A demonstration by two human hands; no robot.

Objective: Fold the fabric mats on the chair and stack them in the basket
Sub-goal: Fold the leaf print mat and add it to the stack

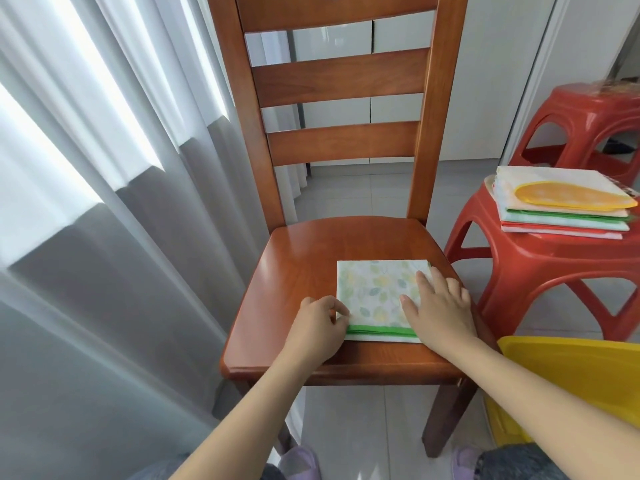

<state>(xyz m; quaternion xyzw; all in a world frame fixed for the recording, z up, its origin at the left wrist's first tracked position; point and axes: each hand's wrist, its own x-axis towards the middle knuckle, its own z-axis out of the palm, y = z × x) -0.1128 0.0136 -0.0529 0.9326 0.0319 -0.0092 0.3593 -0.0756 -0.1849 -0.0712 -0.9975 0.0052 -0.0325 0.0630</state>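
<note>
Head view, contents as seen. Folded mat [379, 292]: pale fabric with a leaf print and a green border, lying flat on the seat of the wooden chair [298, 271], toward the seat's front right corner. Left hand [320, 329]: at the mat's near left corner, fingers curled and pinching that corner by the green edge. Right hand [441, 311]: laid palm down on the mat's right side, fingers straight and spread, pressing the fabric onto the seat.

Stack of folded mats [561, 206]: several layers, orange oval print on top, green and red edges below, resting on the top of a red plastic stool [540, 265] just beside the chair's right edge. Second red stool [588, 112]: behind the first, farther back. Yellow basket [581, 375]: only partly in frame, on the floor at the chair's front right, behind the right forearm. Grey and white curtain [104, 202]: hanging along the chair's left side. Lilac slippers [301, 460]: at the bottom edge, under the seat front.
</note>
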